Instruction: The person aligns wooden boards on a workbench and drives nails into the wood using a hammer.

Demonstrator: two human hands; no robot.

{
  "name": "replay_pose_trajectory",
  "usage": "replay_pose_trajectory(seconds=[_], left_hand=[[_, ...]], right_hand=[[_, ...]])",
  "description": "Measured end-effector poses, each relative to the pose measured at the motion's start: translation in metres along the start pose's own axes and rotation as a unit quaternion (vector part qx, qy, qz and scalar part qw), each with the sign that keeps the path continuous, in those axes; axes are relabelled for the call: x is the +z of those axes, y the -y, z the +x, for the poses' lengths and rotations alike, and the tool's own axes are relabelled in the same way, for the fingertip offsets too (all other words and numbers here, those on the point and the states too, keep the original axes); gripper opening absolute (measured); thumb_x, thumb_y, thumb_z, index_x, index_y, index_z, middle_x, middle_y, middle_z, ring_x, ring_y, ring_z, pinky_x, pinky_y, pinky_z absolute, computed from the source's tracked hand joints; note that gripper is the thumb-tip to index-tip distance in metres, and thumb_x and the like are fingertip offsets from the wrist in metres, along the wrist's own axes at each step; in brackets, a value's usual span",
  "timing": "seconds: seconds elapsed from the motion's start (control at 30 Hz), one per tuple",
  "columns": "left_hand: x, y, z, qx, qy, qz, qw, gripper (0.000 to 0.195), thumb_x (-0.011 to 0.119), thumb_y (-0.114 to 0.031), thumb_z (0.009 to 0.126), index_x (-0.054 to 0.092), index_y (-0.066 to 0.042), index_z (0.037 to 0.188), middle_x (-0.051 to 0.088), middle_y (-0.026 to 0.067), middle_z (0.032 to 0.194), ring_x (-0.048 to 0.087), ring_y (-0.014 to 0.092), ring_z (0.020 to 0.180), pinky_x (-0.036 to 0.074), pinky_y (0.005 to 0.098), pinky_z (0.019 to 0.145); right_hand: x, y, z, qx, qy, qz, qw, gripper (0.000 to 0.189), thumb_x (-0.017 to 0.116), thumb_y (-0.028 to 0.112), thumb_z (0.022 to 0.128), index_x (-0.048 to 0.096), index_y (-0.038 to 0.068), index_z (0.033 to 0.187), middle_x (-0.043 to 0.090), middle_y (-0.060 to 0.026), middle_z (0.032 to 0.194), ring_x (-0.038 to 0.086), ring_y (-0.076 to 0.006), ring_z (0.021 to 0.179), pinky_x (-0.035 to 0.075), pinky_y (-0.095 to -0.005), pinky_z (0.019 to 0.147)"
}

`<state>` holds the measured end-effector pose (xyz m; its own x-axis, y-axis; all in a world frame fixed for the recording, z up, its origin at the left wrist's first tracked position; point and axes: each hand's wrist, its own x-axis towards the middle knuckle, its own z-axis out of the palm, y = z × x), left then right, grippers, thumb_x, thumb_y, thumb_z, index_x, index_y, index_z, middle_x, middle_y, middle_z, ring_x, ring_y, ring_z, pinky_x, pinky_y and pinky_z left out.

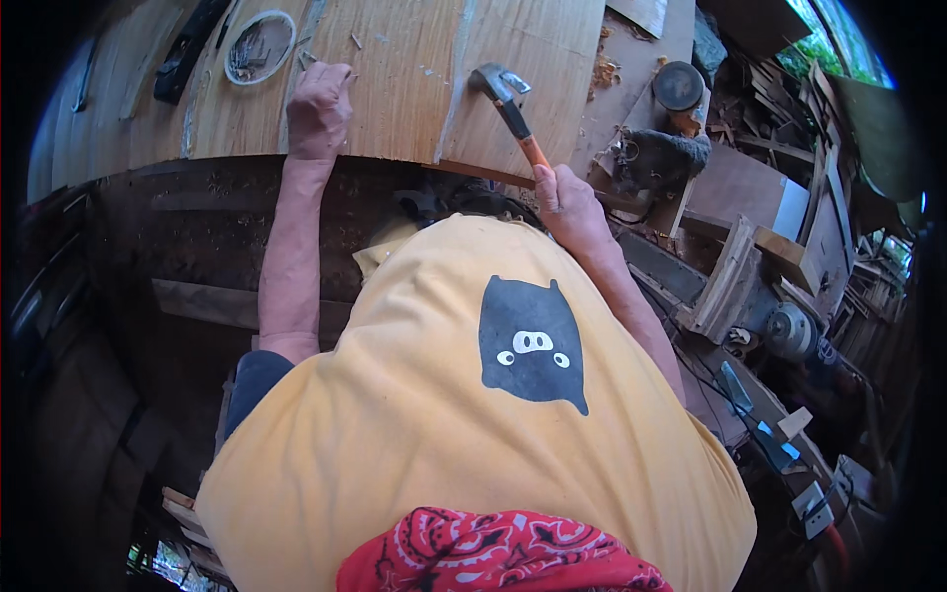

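My right hand (573,203) grips the orange handle of a claw hammer (510,111) near its end. The hammer's steel head is over the wooden boards (399,89), by a pale seam. My left hand (319,107) is on the boards with its fingers curled in, beside another seam. A small greyish piece (305,59) shows just beyond its knuckles. Whether the fingers pinch anything is hidden. Close to the left of that hand is a round, white-rimmed container (259,48) with small thin pieces in it, perhaps nails.
A dark, long tool (189,52) lies on the boards at far left. Wood shavings (605,63) and a round dark-topped object (678,85) are to the right. Lower right are a motor-like machine (790,331), cables and a socket box (815,510). Scrap wood (777,122) is piled behind.
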<state>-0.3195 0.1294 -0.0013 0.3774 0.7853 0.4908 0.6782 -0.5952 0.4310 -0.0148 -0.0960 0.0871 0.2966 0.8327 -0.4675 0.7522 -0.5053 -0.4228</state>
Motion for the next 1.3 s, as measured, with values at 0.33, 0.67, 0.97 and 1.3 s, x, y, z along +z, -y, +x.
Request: replay_pose_trajectory(seconds=[0.33,0.67,0.97,1.3], left_hand=[[0.016,-0.056,0.045,0.032,0.061,-0.038,0.997,0.009,0.072,-0.002,0.088,0.069,-0.006,0.095,0.067,0.0107,0.085,0.067,0.027,0.080,0.053,0.0378,0.073],[0.136,-0.185,0.090,-0.096,0.071,-0.367,0.922,0.002,0.068,-0.002,0.095,0.069,-0.002,0.096,0.066,0.0031,0.078,0.057,0.006,0.071,0.048,0.0246,0.064],[0.179,-0.198,0.107,0.018,-0.018,-0.269,0.963,0.007,0.075,-0.001,0.086,0.071,-0.003,0.092,0.073,0.0113,0.096,0.069,0.029,0.090,0.054,0.0358,0.079],[0.242,-0.194,0.177,0.034,-0.015,-0.171,0.985,0.007,0.078,-0.010,0.082,0.076,-0.009,0.089,0.074,0.0067,0.101,0.063,0.028,0.099,0.050,0.0379,0.089]], right_hand=[[0.015,-0.081,-0.067,0.073,-0.047,0.363,0.928,0.049,0.043,0.044,0.112,0.057,0.002,0.091,0.053,-0.0053,0.068,0.055,-0.0157,0.060,0.046,-0.0326,0.059],[-0.013,-0.098,-0.064,0.167,-0.111,0.526,0.827,0.055,0.045,0.057,0.107,0.057,0.005,0.096,0.053,0.0004,0.067,0.051,-0.0080,0.050,0.043,-0.0244,0.048],[-0.040,-0.120,-0.042,0.174,-0.084,0.512,0.837,0.053,0.044,0.055,0.108,0.057,0.005,0.095,0.054,0.0004,0.069,0.050,-0.0074,0.052,0.043,-0.0237,0.051],[-0.088,-0.120,0.024,0.093,-0.046,0.478,0.872,0.050,0.043,0.052,0.110,0.056,0.005,0.094,0.054,0.0000,0.068,0.052,-0.0077,0.052,0.045,-0.0245,0.051]])
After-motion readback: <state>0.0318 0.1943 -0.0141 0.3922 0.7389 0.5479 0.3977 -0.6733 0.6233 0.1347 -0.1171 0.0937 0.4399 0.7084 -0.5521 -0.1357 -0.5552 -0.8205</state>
